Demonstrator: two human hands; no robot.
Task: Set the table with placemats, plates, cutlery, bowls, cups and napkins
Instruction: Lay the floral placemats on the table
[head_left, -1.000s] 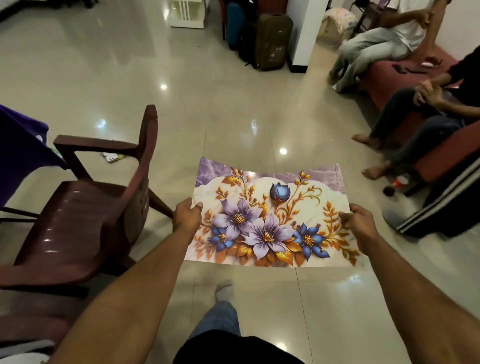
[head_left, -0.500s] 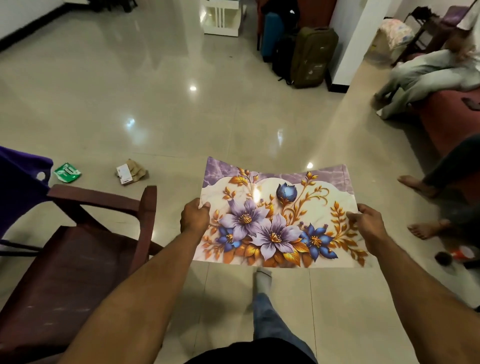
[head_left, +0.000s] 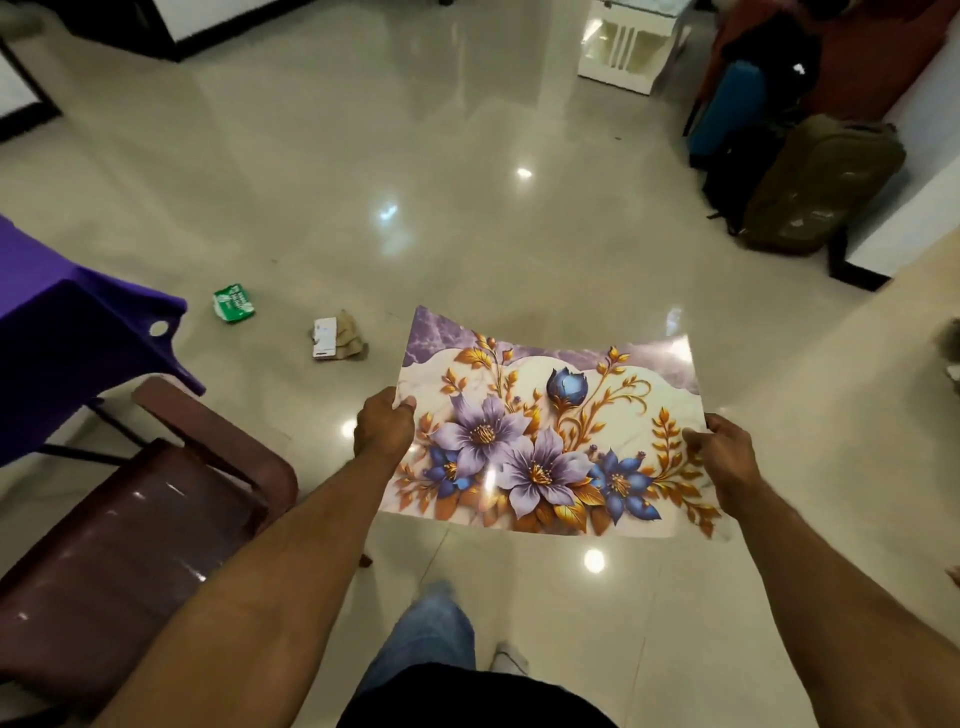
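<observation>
Floral placemat (head_left: 550, 441) held flat in the air above the tiled floor (head_left: 415, 182), between both sets of fingers. Left hand (head_left: 384, 428) curled round its left edge, thumb on top. Right hand (head_left: 722, 454) pinching the right edge, thumb on top. Left of the left fingers: brown chair (head_left: 130, 519), purple-covered table (head_left: 62, 322). Beyond them, green packet (head_left: 234, 303).
</observation>
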